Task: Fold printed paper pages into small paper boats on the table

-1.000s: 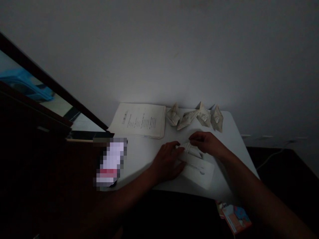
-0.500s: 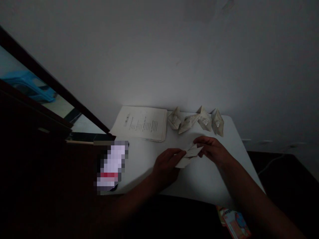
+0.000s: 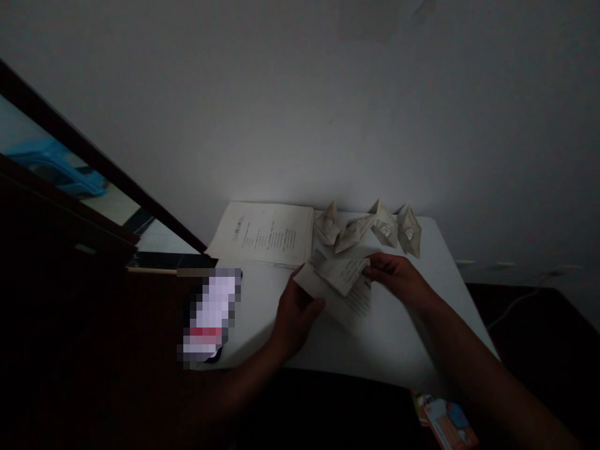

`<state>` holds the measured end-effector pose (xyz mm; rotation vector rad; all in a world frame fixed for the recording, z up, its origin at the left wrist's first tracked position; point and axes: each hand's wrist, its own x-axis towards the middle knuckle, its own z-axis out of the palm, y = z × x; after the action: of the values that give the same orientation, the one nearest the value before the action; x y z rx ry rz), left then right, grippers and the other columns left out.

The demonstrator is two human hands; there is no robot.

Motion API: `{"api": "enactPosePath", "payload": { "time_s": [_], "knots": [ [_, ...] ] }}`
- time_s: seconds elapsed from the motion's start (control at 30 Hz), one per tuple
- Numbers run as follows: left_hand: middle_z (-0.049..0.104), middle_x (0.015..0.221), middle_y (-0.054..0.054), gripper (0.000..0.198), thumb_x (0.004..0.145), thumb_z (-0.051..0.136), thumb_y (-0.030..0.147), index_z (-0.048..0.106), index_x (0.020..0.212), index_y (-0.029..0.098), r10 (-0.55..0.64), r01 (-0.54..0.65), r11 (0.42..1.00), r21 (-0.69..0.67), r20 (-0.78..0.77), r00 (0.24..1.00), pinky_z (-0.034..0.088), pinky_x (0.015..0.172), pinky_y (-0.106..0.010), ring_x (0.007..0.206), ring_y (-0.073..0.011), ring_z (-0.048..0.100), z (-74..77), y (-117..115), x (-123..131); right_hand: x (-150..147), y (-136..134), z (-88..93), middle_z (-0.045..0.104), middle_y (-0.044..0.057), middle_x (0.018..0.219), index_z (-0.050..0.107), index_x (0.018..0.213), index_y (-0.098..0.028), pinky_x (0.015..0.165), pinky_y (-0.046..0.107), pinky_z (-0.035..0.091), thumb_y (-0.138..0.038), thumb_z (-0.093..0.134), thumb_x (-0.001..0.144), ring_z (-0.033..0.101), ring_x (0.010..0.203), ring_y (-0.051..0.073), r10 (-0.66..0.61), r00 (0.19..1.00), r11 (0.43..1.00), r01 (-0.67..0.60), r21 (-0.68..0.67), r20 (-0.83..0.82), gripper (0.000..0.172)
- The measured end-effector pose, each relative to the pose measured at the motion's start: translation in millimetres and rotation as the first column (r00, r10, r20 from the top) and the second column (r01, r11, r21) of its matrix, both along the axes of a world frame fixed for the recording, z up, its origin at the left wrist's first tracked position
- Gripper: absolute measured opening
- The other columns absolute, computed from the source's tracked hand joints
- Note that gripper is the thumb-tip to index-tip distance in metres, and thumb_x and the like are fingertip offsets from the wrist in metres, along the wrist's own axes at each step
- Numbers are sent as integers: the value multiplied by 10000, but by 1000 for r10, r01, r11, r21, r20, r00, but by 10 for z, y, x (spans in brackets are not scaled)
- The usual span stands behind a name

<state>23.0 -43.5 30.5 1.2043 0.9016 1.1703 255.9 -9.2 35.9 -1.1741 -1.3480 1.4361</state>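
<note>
The table (image 3: 255, 300) carries everything here. The book (image 3: 267, 234) lies by its far left corner, just beside the leftmost of the four boats (image 3: 328, 226), which stand in a row along the far edge toward the far right corner.

The sheet (image 3: 344, 275), printed and partly folded, is up in the hands over the middle of the table, near the boats. Its lower edge is blurred; contact with the surface cannot be confirmed. Probable fault: tearing or a stray crease, caused by the two hands drawing apart unevenly on thin paper. A second likely fault is loss of alignment, caused by the upper flap slipping over the lower layer.

The phone (image 3: 210, 312) is blurred and lies at the left edge, toward the near left corner. A knock from the left forearm could push it off.

The left hand (image 3: 297, 319) is spread, fingers behind the left end of the sheet, thumb at its lower side; how firmly it grips cannot be told. The right hand (image 3: 396, 278) is narrow, pinching the right corner of the sheet. A forward sweep of this hand could topple the boats, which are light.
</note>
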Motion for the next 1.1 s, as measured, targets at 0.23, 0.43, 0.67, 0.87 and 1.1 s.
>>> {"api": "enactPosePath", "payload": {
  "time_s": [0.23, 0.43, 0.67, 0.87, 1.1],
  "knots": [
    [514, 1215, -117, 731, 694, 561, 130, 266, 1359, 206, 1, 152, 963, 221, -571, 821, 427, 932, -428, 1106, -239, 514, -62, 51, -264, 45, 146, 17, 580, -7, 650, 655, 941, -122, 490, 233, 413, -386, 595, 791, 487, 512, 96, 154, 943, 987, -159, -9, 295, 311],
    [405, 1295, -169, 477, 702, 604, 189, 527, 1170, 148, 348, 347, 802, 487, -852, 391, 364, 970, -499, 1195, -344, 383, -116, -19, -206, -88, 176, -48, 668, 55, 786, 591, 1171, -132, 621, 287, 478, -335, 569, 808, 608, 665, 168, 16, 738, 978, -151, 142, 674, 416],
    [552, 1136, -117, 317, 781, 512, 169, 548, 1094, 135, 255, 635, 666, 392, -919, 300, 395, 935, -411, 1075, -264, 486, -92, -15, -61, -189, -119, 80, 611, 110, 1123, 585, 1180, -181, 935, 388, 429, -273, 555, 831, 561, 1041, 234, -175, 580, 842, -331, 426, 796, 362],
    [551, 1101, -126, 273, 784, 509, 201, 550, 1048, 148, 251, 628, 686, 367, -930, 270, 412, 885, -421, 1047, -270, 495, -56, -49, -39, -141, -499, 82, 614, 108, 1106, 614, 1118, -184, 936, 433, 423, -423, 662, 744, 549, 1031, 261, -83, 514, 788, -491, 372, 854, 446],
    [572, 1047, -112, 219, 805, 501, 177, 577, 1008, 146, 283, 621, 682, 386, -923, 262, 410, 867, -406, 1000, -261, 503, -114, -17, -52, -62, -640, -50, 610, 122, 1085, 622, 1126, -179, 911, 441, 447, -235, 561, 804, 555, 1025, 260, -123, 434, 761, -536, 366, 893, 333]
  ]
}}
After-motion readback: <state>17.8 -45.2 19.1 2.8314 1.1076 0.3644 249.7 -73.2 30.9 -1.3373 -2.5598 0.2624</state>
